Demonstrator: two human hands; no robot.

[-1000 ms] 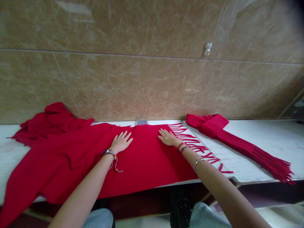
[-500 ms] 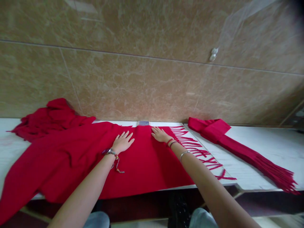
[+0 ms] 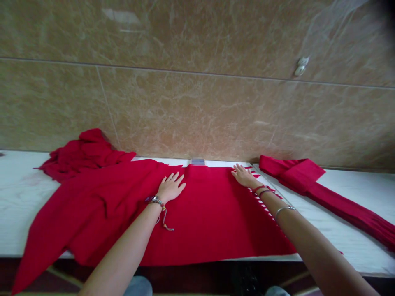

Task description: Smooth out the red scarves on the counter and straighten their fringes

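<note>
A red fringed scarf lies spread over the white table, smooth in the middle and rumpled toward the left, where a corner hangs past the front edge. Flat on its upper middle rests my left hand, fingers spread. My right hand presses with outstretched fingers on the scarf's right end, beside the fringe, and my right forearm covers much of that fringe. A small greyish-blue label or card shows at the scarf's back edge; what is on it cannot be read.
A crumpled heap of red cloth sits at the back left. To the right, a folded red scarf lies on the white table. Behind rises a brown marbled wall with a small white cat-shaped piece on it.
My right hand has slid right across the scarf to its fringed end. My left hand stays flat on the cloth. The view has shifted slightly left.
</note>
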